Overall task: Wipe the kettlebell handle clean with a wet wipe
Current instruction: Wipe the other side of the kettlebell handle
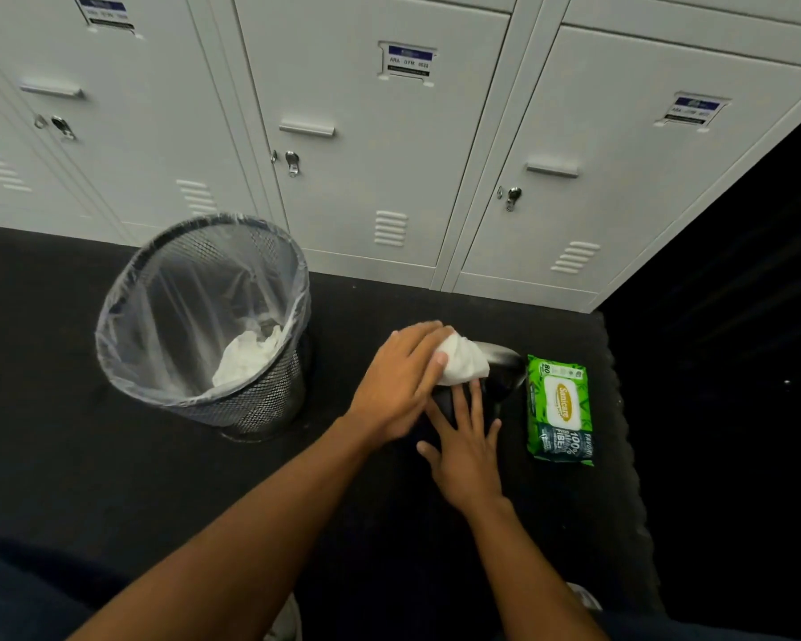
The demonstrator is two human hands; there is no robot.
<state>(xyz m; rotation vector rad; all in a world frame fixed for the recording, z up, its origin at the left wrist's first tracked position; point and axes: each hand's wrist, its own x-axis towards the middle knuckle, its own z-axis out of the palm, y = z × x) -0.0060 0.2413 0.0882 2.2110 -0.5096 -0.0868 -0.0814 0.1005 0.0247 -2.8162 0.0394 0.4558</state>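
Now | left hand (401, 379) fingers gripping white wipe (463, 363) on kettlebell handle (500, 358) | right hand (465, 448) fingers lying spread on kettlebell | "Sanicare" pack (559, 409) sitting right | black floor mat (112, 478), grey lockers (389, 155) "ARA GYM"

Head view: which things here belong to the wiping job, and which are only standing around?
Part of the job:
- kettlebell
- wet wipe, pressed on it by the left hand
- right hand, flat on the kettlebell
- green wipes pack

Just there:
- mesh bin with used wipes
- lockers
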